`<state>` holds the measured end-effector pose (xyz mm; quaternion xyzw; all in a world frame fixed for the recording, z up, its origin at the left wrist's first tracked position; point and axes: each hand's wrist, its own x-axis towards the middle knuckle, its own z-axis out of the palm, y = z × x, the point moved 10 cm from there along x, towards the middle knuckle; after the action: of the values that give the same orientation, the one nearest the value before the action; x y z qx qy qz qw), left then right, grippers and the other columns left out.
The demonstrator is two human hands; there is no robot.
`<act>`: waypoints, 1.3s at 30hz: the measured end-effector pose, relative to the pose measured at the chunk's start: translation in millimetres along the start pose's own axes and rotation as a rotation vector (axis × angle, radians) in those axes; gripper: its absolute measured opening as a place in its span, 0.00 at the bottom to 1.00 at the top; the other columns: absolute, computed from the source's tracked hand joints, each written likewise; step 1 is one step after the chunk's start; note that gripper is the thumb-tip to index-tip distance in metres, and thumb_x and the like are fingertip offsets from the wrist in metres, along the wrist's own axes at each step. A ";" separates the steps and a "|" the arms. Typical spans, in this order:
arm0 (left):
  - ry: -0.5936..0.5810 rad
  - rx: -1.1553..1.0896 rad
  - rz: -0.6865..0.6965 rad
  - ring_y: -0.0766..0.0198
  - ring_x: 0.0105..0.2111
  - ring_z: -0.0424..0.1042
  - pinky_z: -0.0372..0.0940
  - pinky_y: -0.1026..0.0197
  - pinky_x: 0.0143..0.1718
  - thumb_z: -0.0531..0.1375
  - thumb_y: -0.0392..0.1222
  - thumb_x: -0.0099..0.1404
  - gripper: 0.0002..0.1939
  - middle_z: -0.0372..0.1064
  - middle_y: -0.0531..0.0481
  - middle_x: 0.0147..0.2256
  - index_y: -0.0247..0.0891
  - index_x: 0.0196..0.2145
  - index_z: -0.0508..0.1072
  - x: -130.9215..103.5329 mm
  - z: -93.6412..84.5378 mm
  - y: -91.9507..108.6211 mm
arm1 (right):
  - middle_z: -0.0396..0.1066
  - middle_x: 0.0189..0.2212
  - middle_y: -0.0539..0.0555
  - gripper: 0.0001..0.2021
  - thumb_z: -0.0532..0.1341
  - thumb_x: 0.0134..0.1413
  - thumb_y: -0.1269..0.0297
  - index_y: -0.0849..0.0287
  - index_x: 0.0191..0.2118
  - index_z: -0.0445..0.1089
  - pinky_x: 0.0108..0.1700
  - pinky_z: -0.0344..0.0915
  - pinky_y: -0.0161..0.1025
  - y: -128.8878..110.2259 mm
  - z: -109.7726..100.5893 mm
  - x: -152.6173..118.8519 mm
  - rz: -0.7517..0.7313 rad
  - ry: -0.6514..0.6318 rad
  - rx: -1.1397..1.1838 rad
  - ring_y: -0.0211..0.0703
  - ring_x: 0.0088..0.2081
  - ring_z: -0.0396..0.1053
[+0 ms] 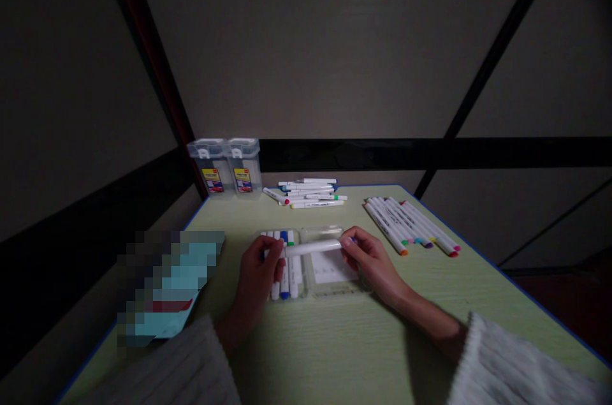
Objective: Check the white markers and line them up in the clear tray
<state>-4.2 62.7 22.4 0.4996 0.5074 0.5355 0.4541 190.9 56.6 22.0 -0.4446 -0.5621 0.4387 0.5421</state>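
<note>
A white marker (313, 247) is held level between my two hands, above an open clear plastic case (329, 293). My left hand (261, 271) pinches its left end, and my right hand (368, 258) grips the right end, where a bit of purple shows. Several white markers (285, 277) lie side by side in the left half of the case, some with blue or green ends; my left hand covers part of them. In the right half lies a white paper insert (329, 266) with faint print.
Two clear lidded boxes (224, 166) stand at the table's back left. A loose pile of markers (310, 193) lies at the back middle, and a row of markers with coloured ends (411, 224) on the right. A pixelated light-blue item (176, 284) lies at the left edge.
</note>
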 end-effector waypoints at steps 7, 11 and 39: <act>0.127 -0.197 -0.008 0.72 0.18 0.64 0.59 0.69 0.21 0.61 0.42 0.48 0.16 0.63 0.60 0.17 0.37 0.32 0.60 9.4 -14.4 -10.4 | 0.57 0.20 0.45 0.10 0.60 0.46 0.59 0.59 0.30 0.62 0.18 0.49 0.30 -10.2 5.1 -4.1 -0.075 -0.026 -0.075 0.31 0.19 0.52; 0.173 -0.277 -0.042 0.70 0.22 0.68 0.63 0.66 0.27 0.62 0.39 0.47 0.17 0.67 0.59 0.22 0.38 0.33 0.59 7.3 -18.3 -10.8 | 0.60 0.21 0.47 0.06 0.57 0.50 0.62 0.59 0.32 0.65 0.22 0.53 0.32 -25.7 14.7 -14.3 -0.216 -0.079 -0.309 0.34 0.22 0.57; -0.197 -0.212 -0.061 0.61 0.38 0.70 0.63 0.63 0.36 0.59 0.40 0.48 0.32 0.71 0.45 0.40 0.33 0.52 0.60 12.9 17.5 -24.1 | 0.68 0.31 0.56 0.18 0.54 0.54 0.61 0.61 0.50 0.63 0.33 0.63 0.37 -41.1 76.4 -58.5 -0.599 -0.418 -0.775 0.41 0.32 0.65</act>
<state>11.5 78.9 -1.0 0.4835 0.4158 0.5204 0.5678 114.6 -10.4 47.2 -0.3353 -0.8813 0.1039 0.3163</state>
